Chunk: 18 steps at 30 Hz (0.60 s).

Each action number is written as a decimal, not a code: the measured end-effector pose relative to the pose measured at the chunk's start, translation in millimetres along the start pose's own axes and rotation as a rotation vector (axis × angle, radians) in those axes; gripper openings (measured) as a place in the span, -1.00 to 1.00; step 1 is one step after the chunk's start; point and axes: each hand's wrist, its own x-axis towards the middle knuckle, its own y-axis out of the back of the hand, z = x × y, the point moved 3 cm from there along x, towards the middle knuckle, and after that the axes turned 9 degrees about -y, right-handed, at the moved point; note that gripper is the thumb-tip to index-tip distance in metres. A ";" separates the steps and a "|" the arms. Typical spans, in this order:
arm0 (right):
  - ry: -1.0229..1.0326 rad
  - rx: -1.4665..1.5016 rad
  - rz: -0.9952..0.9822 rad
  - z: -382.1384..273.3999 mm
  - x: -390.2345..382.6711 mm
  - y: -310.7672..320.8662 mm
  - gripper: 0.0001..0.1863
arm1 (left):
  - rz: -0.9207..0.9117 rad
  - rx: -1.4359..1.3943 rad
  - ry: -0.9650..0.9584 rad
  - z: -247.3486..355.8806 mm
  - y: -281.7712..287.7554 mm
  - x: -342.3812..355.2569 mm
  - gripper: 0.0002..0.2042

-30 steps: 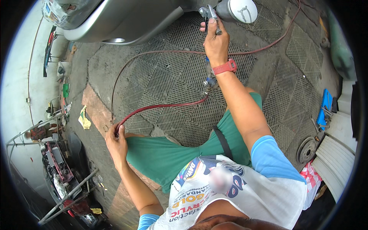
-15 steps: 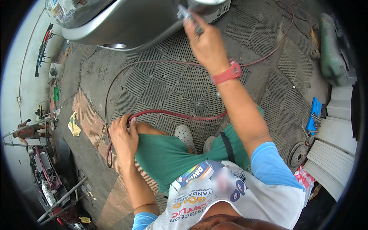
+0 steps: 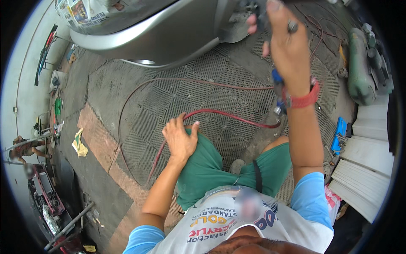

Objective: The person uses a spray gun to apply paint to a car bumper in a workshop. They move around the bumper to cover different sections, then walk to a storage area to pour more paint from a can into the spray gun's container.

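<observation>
My right hand (image 3: 287,55) is closed on a metal air tool with a blue body (image 3: 278,76) below it and a fitting joined to a red hose (image 3: 232,116). It is raised at the upper right, beside a silver car bumper (image 3: 173,38); the tool's front is partly hidden by my fingers. My left hand (image 3: 179,137) is over my left thigh, its fingers loosely curled over the red hose. A thinner hose (image 3: 177,80) loops across the grated floor mats (image 3: 215,99) between the bumper and my knees.
A newspaper-masked part (image 3: 93,10) tops the bumper. At right are a green cylinder (image 3: 359,80), a blue case with tools (image 3: 340,131) and white panels (image 3: 359,178). At left are another person (image 3: 23,150), a pipe frame (image 3: 72,222), red machinery parts (image 3: 46,190) and crumpled paper (image 3: 79,144).
My right hand swung left, then back to the upper right, with the tool. My left hand has moved rightward and up along the hose over my thigh.
</observation>
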 end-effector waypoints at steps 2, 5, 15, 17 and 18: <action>0.048 0.077 -0.119 -5.4 -9.1 -30.6 -0.46 | -0.071 0.014 0.044 4.8 8.6 -2.6 -0.47; -0.106 0.261 -0.383 -34.2 -30.3 -75.3 -0.39 | -0.229 0.041 0.171 9.4 36.6 -10.5 -0.46; -0.565 0.298 -0.126 -66.1 25.8 -53.5 -0.42 | -0.353 0.095 0.679 23.2 109.0 -141.5 -0.48; -0.569 0.211 -0.011 -65.4 39.7 -20.2 -0.35 | -0.307 0.118 0.774 17.1 118.2 -175.3 -0.51; -0.567 0.179 0.074 -68.0 44.5 -2.2 -0.35 | -0.298 0.115 0.792 14.1 126.4 -184.4 -0.54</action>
